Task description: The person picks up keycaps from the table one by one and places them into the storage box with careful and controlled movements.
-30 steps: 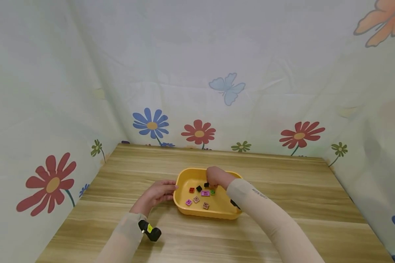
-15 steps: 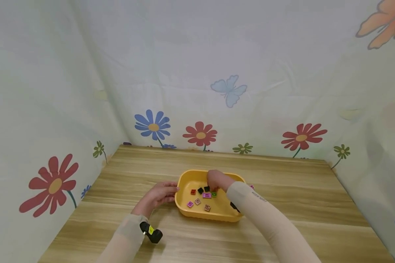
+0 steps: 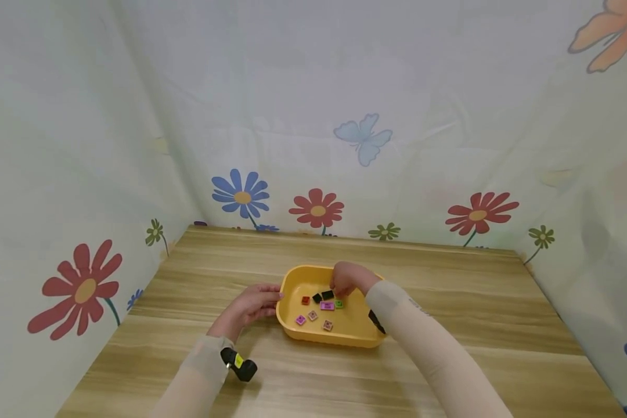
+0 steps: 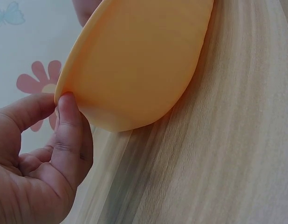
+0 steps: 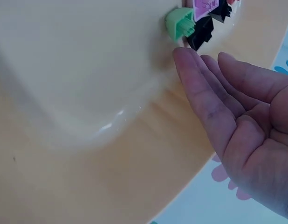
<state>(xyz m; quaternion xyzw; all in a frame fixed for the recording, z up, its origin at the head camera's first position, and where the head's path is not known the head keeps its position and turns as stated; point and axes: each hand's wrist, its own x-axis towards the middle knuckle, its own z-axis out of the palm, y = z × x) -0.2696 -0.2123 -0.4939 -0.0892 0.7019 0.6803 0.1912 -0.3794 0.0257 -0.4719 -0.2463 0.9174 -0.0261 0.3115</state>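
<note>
A yellow plastic basin stands on the wooden table. Pinched between thumb and fingers of my left hand is its left rim; the left wrist view shows this grip on the basin's edge. My right hand reaches inside at the back, its fingers loosely bent and holding nothing. Close to those fingertips lie a green keycap and a black keycap. A long pink keycap, a red keycap, a purple keycap and brownish keycaps lie loose around them.
The wooden table extends around the basin on all sides. A white cloth printed with flowers and butterflies hangs behind it and at both sides. My right sleeve covers the basin's right end.
My right hand has drawn slightly right and up from the black keycap, which now shows more fully. The left hand keeps its hold on the rim. The head view has shifted a little.
</note>
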